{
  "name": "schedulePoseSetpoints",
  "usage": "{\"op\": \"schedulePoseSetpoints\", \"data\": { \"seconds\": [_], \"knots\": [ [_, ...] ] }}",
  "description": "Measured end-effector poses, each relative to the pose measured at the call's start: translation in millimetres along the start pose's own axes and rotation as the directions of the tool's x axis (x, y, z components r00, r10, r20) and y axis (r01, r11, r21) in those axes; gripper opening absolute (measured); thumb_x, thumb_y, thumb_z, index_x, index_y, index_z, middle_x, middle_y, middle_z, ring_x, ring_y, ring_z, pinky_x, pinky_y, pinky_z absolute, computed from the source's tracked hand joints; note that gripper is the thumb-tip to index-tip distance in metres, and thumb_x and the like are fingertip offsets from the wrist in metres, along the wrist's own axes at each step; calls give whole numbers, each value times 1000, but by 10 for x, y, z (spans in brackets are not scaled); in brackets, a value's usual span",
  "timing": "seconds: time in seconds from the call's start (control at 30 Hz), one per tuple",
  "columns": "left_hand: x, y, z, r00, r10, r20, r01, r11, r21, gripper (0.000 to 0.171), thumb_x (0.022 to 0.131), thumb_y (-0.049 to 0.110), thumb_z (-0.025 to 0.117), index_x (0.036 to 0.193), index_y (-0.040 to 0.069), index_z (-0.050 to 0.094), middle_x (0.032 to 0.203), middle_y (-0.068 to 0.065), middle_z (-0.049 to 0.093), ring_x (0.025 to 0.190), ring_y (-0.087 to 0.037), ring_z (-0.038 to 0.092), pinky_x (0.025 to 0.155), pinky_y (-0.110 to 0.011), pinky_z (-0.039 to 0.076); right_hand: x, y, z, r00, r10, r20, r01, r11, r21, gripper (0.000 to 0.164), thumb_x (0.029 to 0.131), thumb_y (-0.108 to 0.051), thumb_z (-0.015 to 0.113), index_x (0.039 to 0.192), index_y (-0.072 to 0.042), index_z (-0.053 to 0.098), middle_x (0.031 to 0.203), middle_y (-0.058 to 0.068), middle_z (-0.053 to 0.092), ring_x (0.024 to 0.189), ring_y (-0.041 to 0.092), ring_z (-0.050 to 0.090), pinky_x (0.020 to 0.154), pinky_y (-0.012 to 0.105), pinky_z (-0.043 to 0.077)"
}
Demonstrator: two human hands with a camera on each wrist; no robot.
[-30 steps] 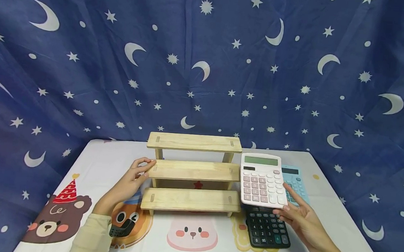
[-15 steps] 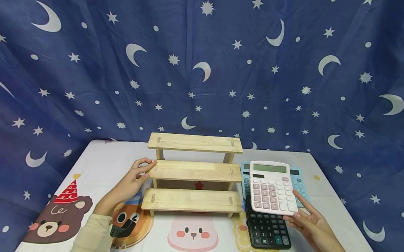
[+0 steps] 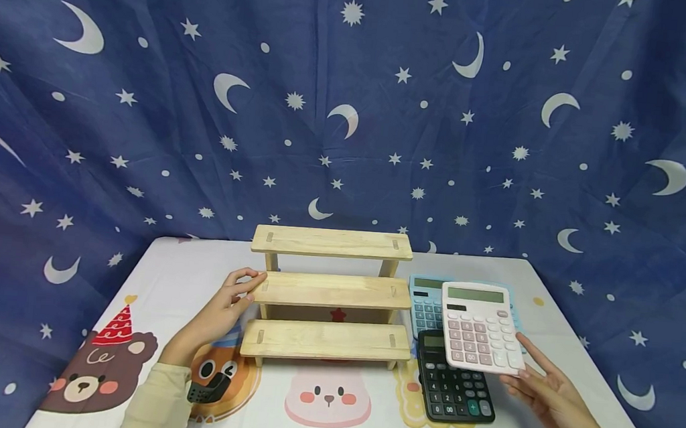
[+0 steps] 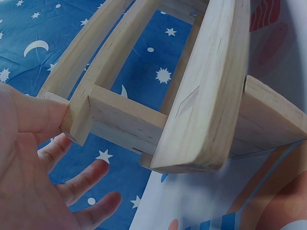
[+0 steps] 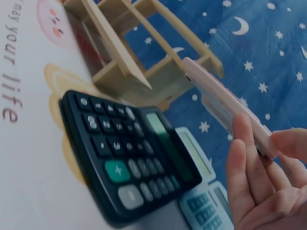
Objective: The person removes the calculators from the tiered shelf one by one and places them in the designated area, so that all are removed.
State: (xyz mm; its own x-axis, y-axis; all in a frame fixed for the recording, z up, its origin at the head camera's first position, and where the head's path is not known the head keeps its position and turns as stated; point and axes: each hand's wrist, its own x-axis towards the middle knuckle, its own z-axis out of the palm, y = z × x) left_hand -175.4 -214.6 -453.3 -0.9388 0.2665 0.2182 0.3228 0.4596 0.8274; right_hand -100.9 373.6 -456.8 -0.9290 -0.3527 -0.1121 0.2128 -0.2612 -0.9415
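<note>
A three-tier wooden display stand (image 3: 331,290) stands mid-table. My left hand (image 3: 220,312) pinches the left end of its middle plank; in the left wrist view the thumb (image 4: 38,115) lies against the plank and the other fingers spread below. With thumb and fingers my right hand (image 3: 558,395) grips a white-and-pink calculator (image 3: 481,332) by its lower right corner. The right wrist view shows this calculator (image 5: 225,98) raised off the table. Under it lie a black calculator (image 3: 456,394) and a blue calculator (image 3: 426,308); a second blue one (image 5: 206,208) is mostly hidden in the head view.
A white tablecloth (image 3: 206,257) printed with cartoon animals covers the table. Behind it hangs a dark blue curtain (image 3: 385,143) with moons and stars. The black calculator sits close to the stand's right end.
My right hand has carried the white-and-pink calculator rightward and toward me, away from the stand, uncovering more of the left blue calculator. My left hand stays on the plank.
</note>
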Motion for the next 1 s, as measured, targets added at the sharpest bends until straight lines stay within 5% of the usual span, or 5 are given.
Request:
{"op": "schedulePoseSetpoints", "data": {
  "seconds": [0.2,0.5,1.0],
  "knots": [
    [-2,-2,-2,1000,1,1,-1,1000,2,45,107,12,45,150,-2,45,150,-20,34,142,-40,30,98,-46,37,-48,11,-137,995,61,-73,-61,998,-7,62,108,-4,40,149,-51,38,124,-10,70,109,14,72,93,28,56],
    [-5,-9,2,1000,-1,-4,1,1000,-7,44,107,11,45,150,-2,45,149,-19,34,141,-37,32,95,-33,38,-131,16,-309,990,128,-54,-127,992,10,53,109,-9,40,134,-55,52,124,-11,70,110,12,72,95,27,55],
    [-5,-14,0,1000,5,-1,-5,1000,6,44,108,11,44,150,-1,45,151,-19,34,142,-38,31,96,-34,39,-267,79,-637,977,186,-104,-190,981,-36,51,110,-13,38,124,-59,55,116,-14,68,102,9,70,92,26,56]
  ]
}}
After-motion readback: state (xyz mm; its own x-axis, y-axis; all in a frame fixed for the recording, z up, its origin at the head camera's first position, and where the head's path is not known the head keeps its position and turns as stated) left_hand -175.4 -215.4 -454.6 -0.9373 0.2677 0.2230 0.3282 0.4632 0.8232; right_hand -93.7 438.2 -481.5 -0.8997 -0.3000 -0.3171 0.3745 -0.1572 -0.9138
